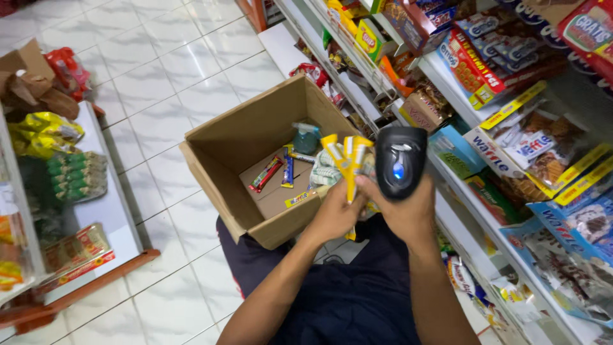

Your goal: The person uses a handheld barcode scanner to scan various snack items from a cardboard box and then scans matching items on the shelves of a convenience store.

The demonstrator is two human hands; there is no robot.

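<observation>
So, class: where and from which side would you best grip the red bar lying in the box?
Probably pinch the red bar across its narrow middle, coming from above: it lies flat on the floor of the open-topped box, clear of the blue bar beside it.

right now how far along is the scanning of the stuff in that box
Done: cannot tell; nothing marks which items were scanned, though the cardboard box is mostly empty. In hand: the left hand holds yellow snack packets, the right hand a black scanner beside them. Left: a few snack bars, a small bottle and a folded cloth in the box.
</observation>
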